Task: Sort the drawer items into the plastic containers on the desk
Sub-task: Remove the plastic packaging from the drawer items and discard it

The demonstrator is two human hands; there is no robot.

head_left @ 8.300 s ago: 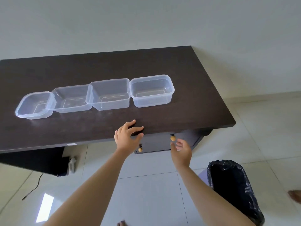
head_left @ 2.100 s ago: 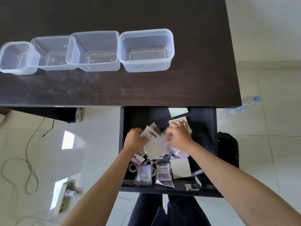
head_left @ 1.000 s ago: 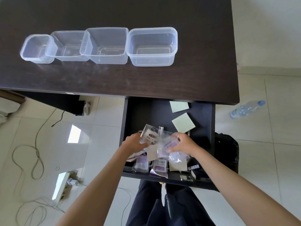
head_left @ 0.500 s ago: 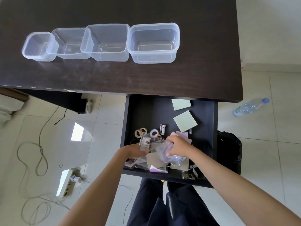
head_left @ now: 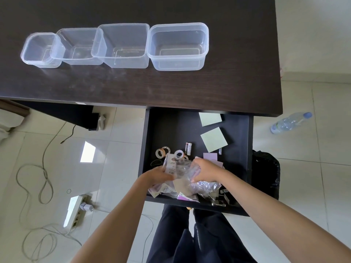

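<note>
The dark drawer stands pulled out under the desk. Both my hands are inside it over a heap of clear plastic packets. My left hand grips the packets from the left, and my right hand grips them from the right. Behind the heap lie tape rolls, a battery and two pale green sticky-note pads. Several empty clear plastic containers stand in a row on the desk.
A black bin bag sits right of the drawer, a water bottle lies on the floor further right. Cables and a power strip lie on the tiles at left. Metal clips sit in the drawer's front right corner.
The drawer has been pulled open since the earliest frame. Both hands have gathered the packets and drawn them toward the drawer's front, uncovering the tape rolls and battery.
</note>
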